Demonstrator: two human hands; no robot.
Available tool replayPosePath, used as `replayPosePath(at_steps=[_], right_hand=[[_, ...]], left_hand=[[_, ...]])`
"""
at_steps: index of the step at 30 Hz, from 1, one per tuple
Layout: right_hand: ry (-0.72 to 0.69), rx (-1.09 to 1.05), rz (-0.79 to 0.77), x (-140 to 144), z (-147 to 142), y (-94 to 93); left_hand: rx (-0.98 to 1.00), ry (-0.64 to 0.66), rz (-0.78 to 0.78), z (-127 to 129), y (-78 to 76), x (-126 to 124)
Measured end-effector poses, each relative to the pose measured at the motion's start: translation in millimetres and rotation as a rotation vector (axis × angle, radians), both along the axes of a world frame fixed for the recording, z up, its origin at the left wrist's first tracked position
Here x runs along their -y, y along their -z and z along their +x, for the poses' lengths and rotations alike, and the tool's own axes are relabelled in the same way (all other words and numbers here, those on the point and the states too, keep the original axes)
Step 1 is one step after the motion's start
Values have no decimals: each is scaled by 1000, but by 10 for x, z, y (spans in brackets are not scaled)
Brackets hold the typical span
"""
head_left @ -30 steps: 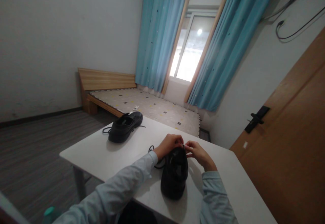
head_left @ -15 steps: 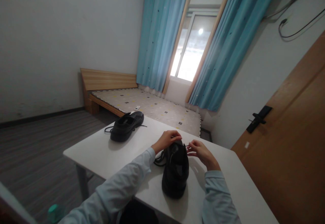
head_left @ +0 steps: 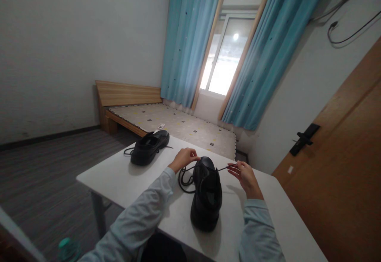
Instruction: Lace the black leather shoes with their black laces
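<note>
Both hands are on the near shoe (head_left: 206, 198), a black one sitting on the white desk (head_left: 125, 182), heel towards the person and toe pointing away. Left hand (head_left: 183, 159) sits just left of the toe, fingers (head_left: 192, 157) closed in a pinch on the lace (head_left: 186, 178), which drops from there into loose loops on the desk beside the shoe. Right hand (head_left: 245, 174) is out to the right of the toe, fingers pinched shut on the other lace end (head_left: 226, 168), and that stretch runs taut from the shoe to the hand. The two hands are well apart, one on each side of the shoe, pale sleeves running back to the bottom edge of the view.

Further back on the desk, near its far left corner, lies a second shoe (head_left: 149, 148), black as well, laces trailing loose off both sides, nobody touching it. Behind the desk a bed (head_left: 178, 125) with a wooden headboard sits on the floor under the window (head_left: 223, 60), with blue curtains (head_left: 190, 44) drawn to either side. A wooden door (head_left: 342, 167) with a black handle fills the right. Down at the bottom left, a green bottle cap (head_left: 64, 243) is just peeking in
</note>
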State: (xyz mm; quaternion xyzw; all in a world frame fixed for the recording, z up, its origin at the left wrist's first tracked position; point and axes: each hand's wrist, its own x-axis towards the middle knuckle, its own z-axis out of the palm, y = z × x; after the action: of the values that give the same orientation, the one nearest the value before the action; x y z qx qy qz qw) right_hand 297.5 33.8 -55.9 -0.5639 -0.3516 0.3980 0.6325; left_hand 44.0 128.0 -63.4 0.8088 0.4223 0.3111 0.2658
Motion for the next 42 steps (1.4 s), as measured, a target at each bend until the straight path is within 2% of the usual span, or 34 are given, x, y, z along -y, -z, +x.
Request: replayPosePath(at_steps=[2,3,6,8,11,16,20,22,24,28,31,34,38,42], right_hand=[[42,-20,55,-6,13,-4],[56,-25,78,-9,19,-4],[95,-30,140,-13,30,2],[121,-25,175,-15,31,7],[146,10,188,-25,21,12],[135,87,188,-69,-18,26],[120,116,164,-108,-28,63],[114,113,161,-121,-14,86],[125,104,166,-128,7,106],[167,85,150,-124,44,117],[191,84,154,-110,56,91],[263,98,223,-80,67,29],[422,104,368,-5,95,-100],[547,148,550,90,115,-222]], left_hand=[[93,80,-83,-11,-72,55],[102,162,-159,-25,-101,82],[-43,452,-395,-88,-131,138],[-164,567,-483,-123,-110,147],[-236,623,-477,-133,-47,144],[-313,630,-251,-67,99,179],[-364,594,-180,-29,178,182],[-384,614,-215,-47,165,157],[-348,691,-274,-99,109,123],[-113,824,-375,-256,-80,86],[94,786,-387,-315,-207,106],[323,632,-332,-265,-262,126],[593,398,-271,-125,-226,77],[714,241,-202,-54,-170,3]])
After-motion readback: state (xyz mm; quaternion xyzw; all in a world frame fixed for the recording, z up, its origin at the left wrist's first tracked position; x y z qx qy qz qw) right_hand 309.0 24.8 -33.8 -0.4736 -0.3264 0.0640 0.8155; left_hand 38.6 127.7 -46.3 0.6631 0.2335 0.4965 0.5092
